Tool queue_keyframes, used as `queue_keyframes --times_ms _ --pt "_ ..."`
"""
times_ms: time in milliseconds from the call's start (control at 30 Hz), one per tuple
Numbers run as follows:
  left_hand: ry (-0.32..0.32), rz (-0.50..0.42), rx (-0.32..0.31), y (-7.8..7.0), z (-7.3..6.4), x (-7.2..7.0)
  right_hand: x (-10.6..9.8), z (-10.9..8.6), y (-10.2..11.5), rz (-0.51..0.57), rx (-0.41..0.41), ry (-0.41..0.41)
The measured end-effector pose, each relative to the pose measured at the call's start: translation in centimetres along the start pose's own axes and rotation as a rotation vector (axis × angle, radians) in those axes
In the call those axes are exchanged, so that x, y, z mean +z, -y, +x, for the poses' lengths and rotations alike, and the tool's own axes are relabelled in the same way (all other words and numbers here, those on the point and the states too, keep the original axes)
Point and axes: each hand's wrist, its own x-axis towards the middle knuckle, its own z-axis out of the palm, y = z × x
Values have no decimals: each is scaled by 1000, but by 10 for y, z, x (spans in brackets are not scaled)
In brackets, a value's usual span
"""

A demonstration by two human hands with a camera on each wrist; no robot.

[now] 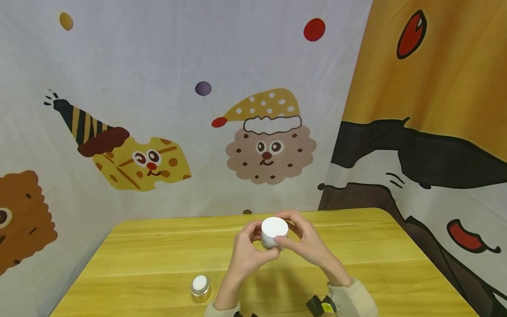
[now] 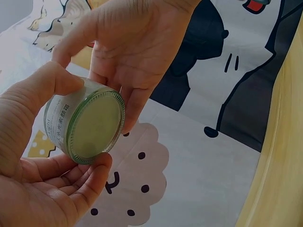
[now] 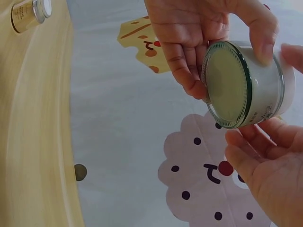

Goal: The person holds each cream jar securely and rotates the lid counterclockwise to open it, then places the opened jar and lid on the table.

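A white cream jar (image 1: 274,228) is raised above the table between both hands, its white lid facing up toward the head camera. My left hand (image 1: 248,252) grips the jar's body, the thumb on the near side and fingers around the other. My right hand (image 1: 310,246) holds the lid end between thumb and fingers. The left wrist view shows the jar's greenish glass base (image 2: 98,126) and printed label (image 2: 60,118). Part of the lid is hidden by fingers in the right wrist view.
A smaller gold jar (image 1: 201,289) with a white top stands on the wood-grain table (image 1: 150,251), left of my left forearm. Behind the table hangs a cloth (image 1: 158,57) printed with cartoon food figures. A black strap piece (image 1: 315,305) sits at my right wrist.
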Motion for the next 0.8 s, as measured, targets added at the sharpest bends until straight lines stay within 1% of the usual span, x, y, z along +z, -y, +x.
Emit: queue_keyframes --times_ms 133,200,433,500,600,733,800 --pt "-2 2 3 0 0 0 0 0 2 10 -20 42" --pt "1 4 1 0 0 0 0 0 2 5 -23 46" --pt "5 4 -15 0 0 -1 0 1 2 -5 30 -8" --pt "8 5 -14 0 0 -1 0 1 1 -14 33 -16" --pt "9 3 -10 0 0 0 0 0 2 -13 7 -12" --pt "4 3 -7 1 -1 0 0 0 3 6 -44 27" --pt "1 4 -6 1 -2 0 0 0 4 13 -54 45"
